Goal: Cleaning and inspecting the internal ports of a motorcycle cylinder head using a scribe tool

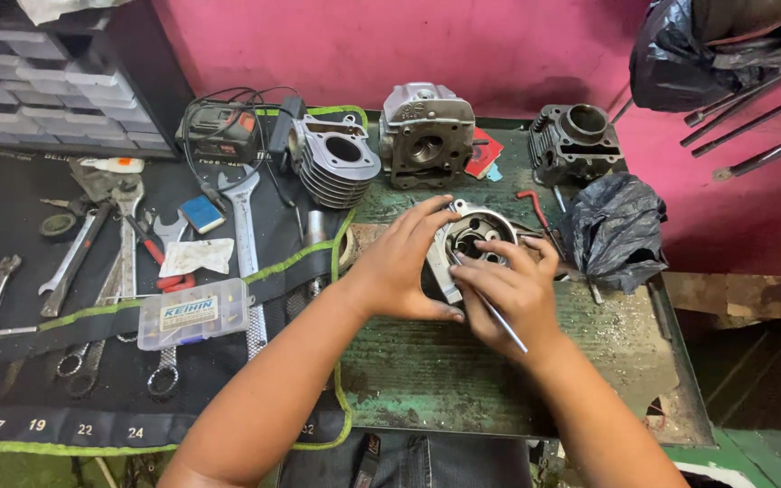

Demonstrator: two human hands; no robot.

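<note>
Head view: the left hand (399, 262) cups the left side of a metal engine part (474, 237), fingers curled on its rim, holding it on the green worktop (463, 370). The right hand (517, 294) pinches a thin metal rod (499, 316) in a closed grip, the tip at the part's opening. Wrenches (244, 226) lie on a black mat (11, 398) to the left, well apart.

A finned cylinder (336, 161) stands at the back of the green table (463, 380), beside a grey cylinder head (425, 134) and a darker cylinder block (576, 140). A crumpled black plastic bag (615, 230) lies to the right. Spanners (244, 237) and a clear plastic parts box (192, 313) rest on a black tool roll (11, 226) at left.
</note>
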